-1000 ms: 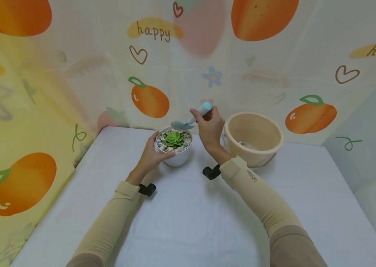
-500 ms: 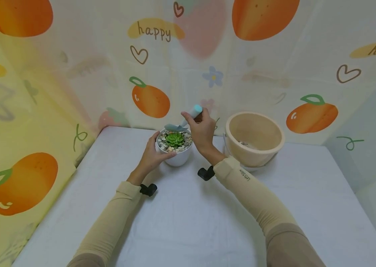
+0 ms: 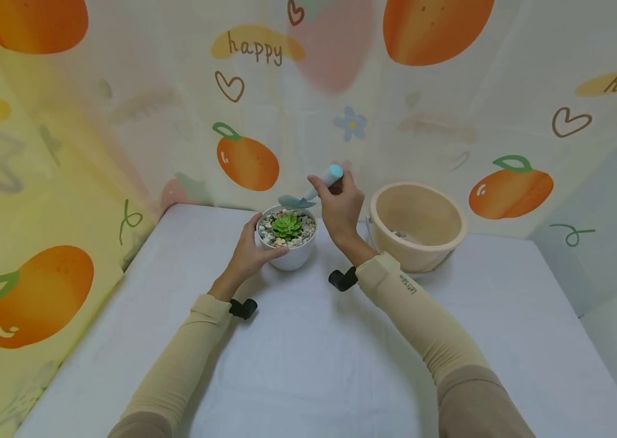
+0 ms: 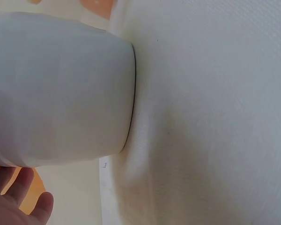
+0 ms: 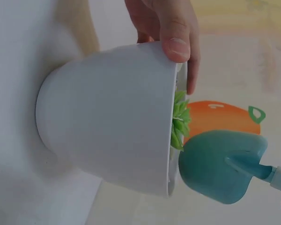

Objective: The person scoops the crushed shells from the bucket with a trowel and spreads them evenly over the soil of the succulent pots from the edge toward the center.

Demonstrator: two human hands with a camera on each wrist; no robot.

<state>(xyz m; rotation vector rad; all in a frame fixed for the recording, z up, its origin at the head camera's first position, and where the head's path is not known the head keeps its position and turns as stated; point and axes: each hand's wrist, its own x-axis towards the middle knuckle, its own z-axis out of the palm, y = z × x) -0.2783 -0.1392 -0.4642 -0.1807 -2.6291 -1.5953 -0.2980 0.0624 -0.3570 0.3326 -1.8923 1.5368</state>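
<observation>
A white pot stands upright on the table, with a green succulent amid pale pebbles. My left hand grips the pot from its left side, thumb at the near rim. In my right hand I hold a small trowel by its light blue handle. Its blue-green blade hangs tilted just over the pot's far rim, close to the succulent in the right wrist view. Only the pot's lower wall and some fingertips of a hand show in the left wrist view.
To the right of the pot stands a beige bucket with a few pebbles at its bottom. White cloth covers the table. A curtain printed with oranges hangs along the table's back edge.
My right hand and the trowel first moved left over the pot's back rim, then shifted back right and slightly up. My left hand keeps its hold on the pot.
</observation>
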